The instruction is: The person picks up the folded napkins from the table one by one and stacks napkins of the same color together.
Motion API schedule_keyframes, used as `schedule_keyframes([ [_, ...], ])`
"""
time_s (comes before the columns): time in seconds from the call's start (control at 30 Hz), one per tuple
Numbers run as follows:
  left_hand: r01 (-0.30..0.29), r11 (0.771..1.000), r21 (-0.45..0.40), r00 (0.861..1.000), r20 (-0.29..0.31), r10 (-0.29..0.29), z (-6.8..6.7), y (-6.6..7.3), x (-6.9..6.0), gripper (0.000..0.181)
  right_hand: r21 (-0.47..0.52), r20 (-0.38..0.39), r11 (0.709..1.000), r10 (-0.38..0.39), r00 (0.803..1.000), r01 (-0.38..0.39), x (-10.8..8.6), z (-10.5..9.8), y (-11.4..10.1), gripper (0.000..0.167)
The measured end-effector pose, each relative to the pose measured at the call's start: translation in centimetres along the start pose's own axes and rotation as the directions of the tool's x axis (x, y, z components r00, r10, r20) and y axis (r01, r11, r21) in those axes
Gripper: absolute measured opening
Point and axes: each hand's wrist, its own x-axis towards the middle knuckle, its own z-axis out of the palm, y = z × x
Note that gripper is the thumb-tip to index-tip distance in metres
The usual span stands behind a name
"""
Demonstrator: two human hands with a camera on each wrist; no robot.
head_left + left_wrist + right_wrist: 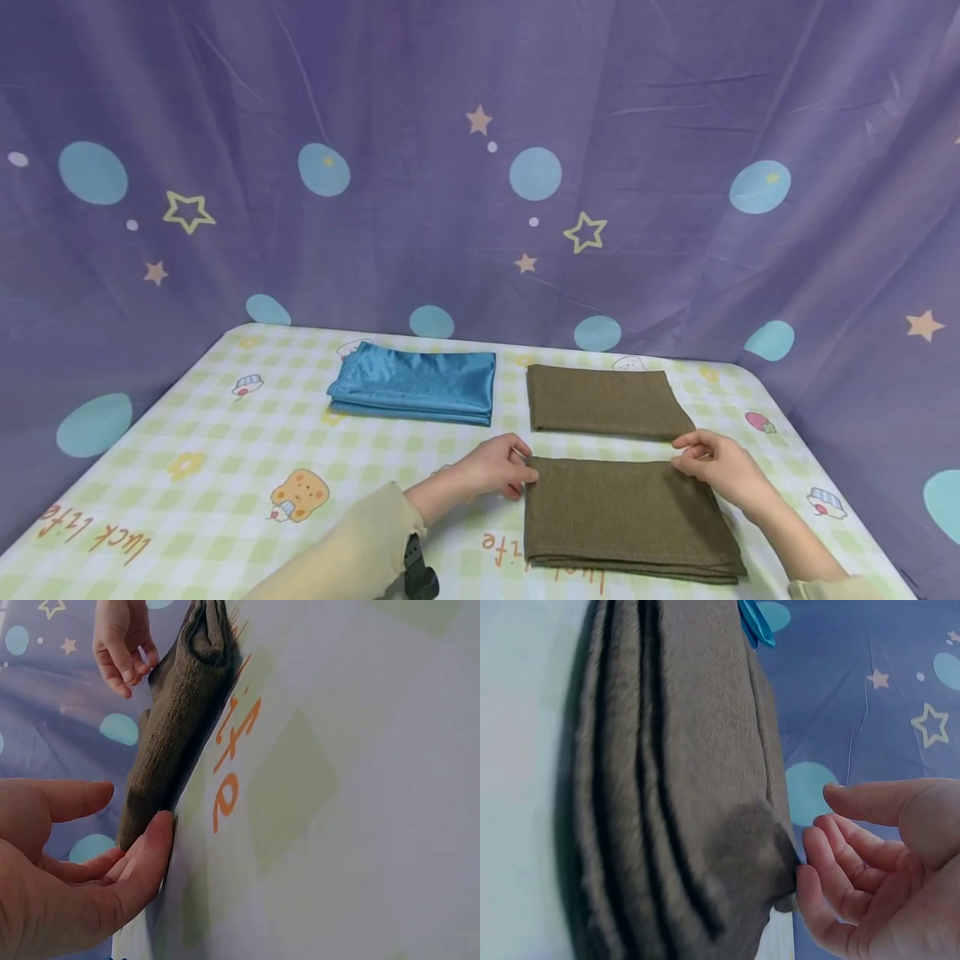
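Brown and folded, the nearer cloth [622, 517] lies between both hands [495, 467] [723, 473], its far corners at their loose, unclenched fingers.

Checked tabletop [225, 442], three folded cloths [626, 508]

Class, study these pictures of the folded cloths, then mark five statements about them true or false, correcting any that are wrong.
1. The blue cloth lies folded on the checked tablecloth. True.
2. Only one brown cloth is there. False: there are two, the near brown cloth and the far brown cloth.
3. The left hand is at the far left corner of the near brown cloth. True.
4. The right hand rests on the blue cloth. False: it is at the far right corner of the near brown cloth.
5. The purple backdrop bears stars. True.
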Motion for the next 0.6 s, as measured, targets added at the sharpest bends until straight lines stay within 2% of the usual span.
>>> schedule_keyframes([
  [0.13,0.005,1.0,-0.026,1.0,-0.008,-0.005,0.4,-0.1,-0.1,0.038,-0.012,-0.021,0.999,0.032,0.999,-0.033,-0.3,-0.3,0.8,0.03],
  [0.33,-0.016,0.997,-0.075,0.999,-0.029,0.013,0.7,-0.1,-0.3,0.041,0.034,0.008,0.994,0.101,0.995,-0.101,-0.5,-0.4,2.3,0.031],
  [0.5,-0.036,0.993,-0.116,0.998,-0.045,0.031,1.0,-0.3,-0.3,0.039,0.05,0.006,0.992,0.114,0.993,-0.114,-0.8,-0.5,2.7,0.038],
  [0.6,-0.034,0.991,-0.13,0.999,-0.045,0.028,1.1,-0.3,-0.4,0.04,0.064,0.044,0.987,0.143,0.989,-0.146,-0.9,-0.6,3.0,0.045],
])
